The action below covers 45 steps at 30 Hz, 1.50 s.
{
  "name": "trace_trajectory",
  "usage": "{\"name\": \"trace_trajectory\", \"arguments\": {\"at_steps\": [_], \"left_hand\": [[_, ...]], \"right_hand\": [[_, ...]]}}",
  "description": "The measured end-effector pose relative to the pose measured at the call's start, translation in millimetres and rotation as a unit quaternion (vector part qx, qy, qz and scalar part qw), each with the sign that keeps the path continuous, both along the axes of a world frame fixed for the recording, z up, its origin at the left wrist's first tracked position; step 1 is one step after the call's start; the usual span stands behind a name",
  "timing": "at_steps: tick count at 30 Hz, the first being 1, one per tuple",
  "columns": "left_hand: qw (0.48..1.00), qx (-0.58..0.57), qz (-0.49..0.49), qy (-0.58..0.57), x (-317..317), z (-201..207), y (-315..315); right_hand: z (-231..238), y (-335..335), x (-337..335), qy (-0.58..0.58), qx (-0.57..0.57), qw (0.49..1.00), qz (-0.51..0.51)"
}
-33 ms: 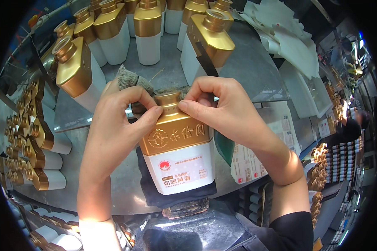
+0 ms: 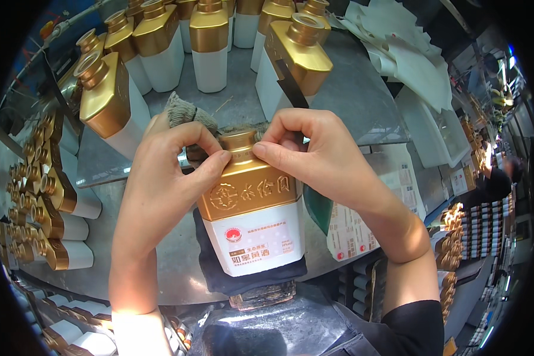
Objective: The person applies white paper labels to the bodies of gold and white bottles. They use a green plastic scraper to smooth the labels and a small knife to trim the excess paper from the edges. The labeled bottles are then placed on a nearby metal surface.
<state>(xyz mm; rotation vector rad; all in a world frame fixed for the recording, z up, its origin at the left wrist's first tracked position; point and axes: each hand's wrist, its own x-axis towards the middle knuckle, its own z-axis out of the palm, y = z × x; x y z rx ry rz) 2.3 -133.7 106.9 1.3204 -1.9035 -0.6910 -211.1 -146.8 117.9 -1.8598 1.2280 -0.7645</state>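
Note:
A gold-and-white bottle (image 2: 255, 228) leans back on a dark cloth pad (image 2: 216, 270) in front of me, its printed front facing up. My left hand (image 2: 163, 178) is closed in a pinch at the left side of the gold neck (image 2: 240, 148). On the neck's right side, my right hand (image 2: 308, 151) presses with its thumb, its other fingers curled behind. A faint narrow band crosses the neck between the thumbs; I cannot tell whether it is a separate strip. Grey knitted cloth (image 2: 190, 113) lies behind the neck. A dark flat strip (image 2: 291, 86) stands just beyond my right hand.
Several similar bottles (image 2: 209, 50) stand at the back of the metal table (image 2: 237, 104); more (image 2: 59, 228) are stacked at left. Printed label sheets (image 2: 362, 228) lie at right, near a green piece (image 2: 318, 210). A white bin (image 2: 427, 127) and white sheets (image 2: 400, 47) are farther right.

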Motion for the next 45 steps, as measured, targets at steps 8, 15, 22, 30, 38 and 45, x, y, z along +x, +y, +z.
{"name": "trace_trajectory", "arguments": {"at_steps": [8, 15, 22, 30, 38, 45], "left_hand": [[1.0, 0.01, -0.023, 0.001, 3, -2, -5], [0.998, 0.042, -0.038, -0.009, 8, -4, -9], [0.997, -0.031, 0.016, 0.063, 6, -5, 0], [0.994, -0.095, 0.034, 0.027, -2, -11, 29], [0.991, -0.121, 0.054, 0.003, -9, 2, 33], [0.962, -0.216, -0.009, -0.169, -23, 14, 37]], "right_hand": [[3, -3, 2, 0.01, 0.0, 1.0, -0.002], [1, -6, 1, 0.025, -0.014, 0.999, 0.016], [15, 1, -15, 0.09, -0.115, 0.989, -0.015], [5, 51, -44, 0.024, -0.058, 0.992, -0.112], [-11, 70, -74, -0.004, -0.016, 0.988, -0.151], [-15, 70, -81, -0.024, 0.031, 0.989, -0.145]]}}
